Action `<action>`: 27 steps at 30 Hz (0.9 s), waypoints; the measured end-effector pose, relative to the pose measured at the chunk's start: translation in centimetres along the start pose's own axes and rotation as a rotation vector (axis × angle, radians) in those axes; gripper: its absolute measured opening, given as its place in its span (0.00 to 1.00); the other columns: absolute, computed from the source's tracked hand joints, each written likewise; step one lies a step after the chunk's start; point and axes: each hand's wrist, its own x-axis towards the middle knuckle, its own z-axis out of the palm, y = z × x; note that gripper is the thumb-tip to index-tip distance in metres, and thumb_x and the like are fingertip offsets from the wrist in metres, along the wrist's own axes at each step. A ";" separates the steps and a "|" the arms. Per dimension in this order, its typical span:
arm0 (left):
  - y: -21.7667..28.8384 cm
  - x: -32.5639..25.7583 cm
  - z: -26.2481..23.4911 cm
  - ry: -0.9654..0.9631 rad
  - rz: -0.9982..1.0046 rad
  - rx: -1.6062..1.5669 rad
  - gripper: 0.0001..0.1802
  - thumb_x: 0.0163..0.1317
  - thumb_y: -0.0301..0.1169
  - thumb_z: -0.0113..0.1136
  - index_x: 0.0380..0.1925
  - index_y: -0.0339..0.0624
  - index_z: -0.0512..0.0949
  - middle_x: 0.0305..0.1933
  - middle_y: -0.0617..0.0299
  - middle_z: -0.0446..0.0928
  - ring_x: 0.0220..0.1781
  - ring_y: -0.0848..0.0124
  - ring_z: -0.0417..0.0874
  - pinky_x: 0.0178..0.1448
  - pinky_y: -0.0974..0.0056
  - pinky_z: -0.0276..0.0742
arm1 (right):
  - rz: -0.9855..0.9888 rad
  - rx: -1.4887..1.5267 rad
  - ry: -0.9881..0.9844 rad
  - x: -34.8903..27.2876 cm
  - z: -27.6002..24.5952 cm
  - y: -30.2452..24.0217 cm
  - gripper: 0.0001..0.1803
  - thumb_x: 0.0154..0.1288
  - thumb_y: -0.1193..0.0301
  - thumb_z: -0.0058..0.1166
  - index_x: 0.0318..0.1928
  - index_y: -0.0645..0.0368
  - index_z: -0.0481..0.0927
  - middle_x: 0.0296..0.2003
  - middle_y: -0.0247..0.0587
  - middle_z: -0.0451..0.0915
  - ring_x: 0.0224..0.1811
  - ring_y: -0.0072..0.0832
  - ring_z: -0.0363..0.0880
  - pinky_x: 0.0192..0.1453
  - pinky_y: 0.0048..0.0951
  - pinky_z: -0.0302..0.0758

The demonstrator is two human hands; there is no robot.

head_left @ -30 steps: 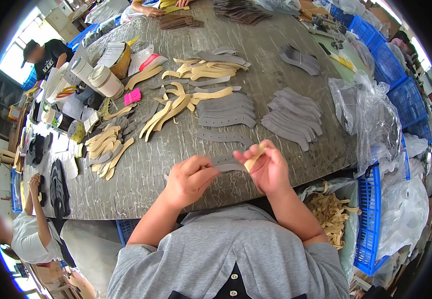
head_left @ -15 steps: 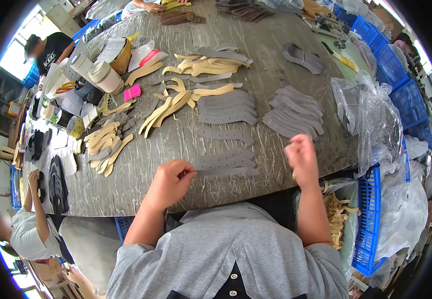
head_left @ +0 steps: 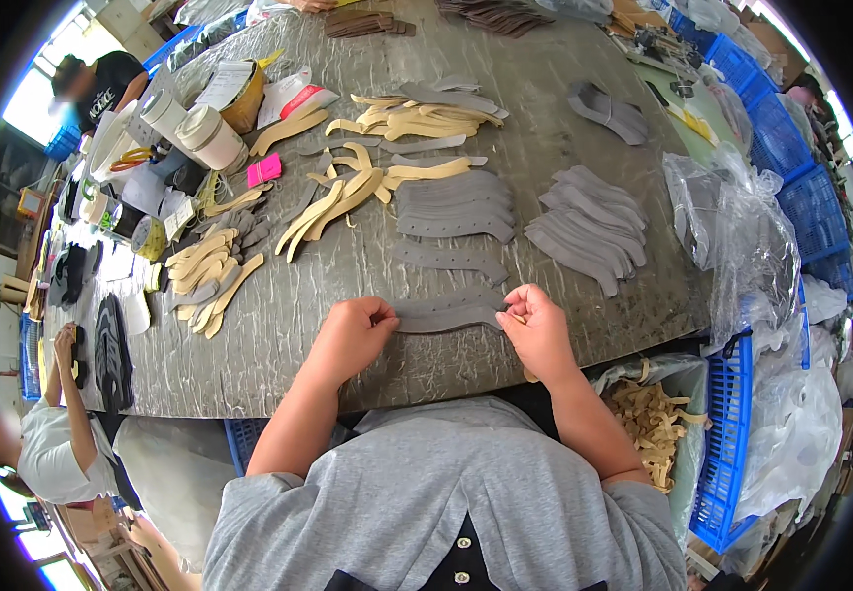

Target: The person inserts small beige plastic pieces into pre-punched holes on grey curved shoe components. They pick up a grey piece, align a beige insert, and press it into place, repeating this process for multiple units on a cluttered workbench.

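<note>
A curved grey strip (head_left: 451,317) stretches between my two hands near the table's front edge. My left hand (head_left: 353,335) pinches its left end. At the other end, the fingers of my right hand (head_left: 539,333) are closed on it, and a small yellowish bit shows among them, too small to name. Another grey strip with small holes (head_left: 446,313) seems to lie right behind or under the held one. Farther back are a single holed grey strip (head_left: 451,262) and a neat stack of such strips (head_left: 454,205). To their right spreads a fanned pile of grey strips (head_left: 589,231).
Beige strips (head_left: 417,120) lie beyond the stack, with a mixed beige and grey pile (head_left: 212,274) at left. White jars (head_left: 212,138) stand far left. Clear plastic bags (head_left: 732,217) hang at right, above a blue crate (head_left: 724,443) and a scrap-filled bag (head_left: 648,424). Co-workers are at left.
My right hand has come left and down from beside the fanned pile onto the strip's right end. My left hand keeps its pinch, slightly farther right. The view has shifted a little.
</note>
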 end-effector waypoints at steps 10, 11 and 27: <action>-0.1 0.6 0.2 -0.041 -0.070 0.033 0.08 0.55 0.28 0.66 0.32 0.34 0.83 0.25 0.53 0.81 0.28 0.70 0.81 0.35 0.64 0.76 | -0.004 -0.162 0.027 0.0 0.2 -0.6 0.12 0.59 0.80 0.62 0.42 0.63 0.74 0.25 0.34 0.78 0.28 0.15 0.73 0.34 0.23 0.72; -0.2 0.6 0.3 -0.037 -0.060 0.036 0.08 0.55 0.28 0.66 0.32 0.34 0.83 0.25 0.52 0.81 0.28 0.69 0.81 0.35 0.64 0.76 | -0.014 -0.168 0.031 0.0 0.3 -0.5 0.13 0.59 0.80 0.62 0.42 0.64 0.73 0.25 0.34 0.78 0.27 0.16 0.73 0.34 0.23 0.72; -0.9 1.1 1.3 0.013 0.034 0.173 0.07 0.56 0.29 0.65 0.30 0.35 0.81 0.27 0.47 0.81 0.30 0.54 0.83 0.36 0.57 0.77 | -0.636 -0.809 -0.060 -1.3 2.1 -1.9 0.22 0.56 0.73 0.57 0.52 0.41 0.83 0.34 0.40 0.70 0.31 0.36 0.77 0.32 0.37 0.77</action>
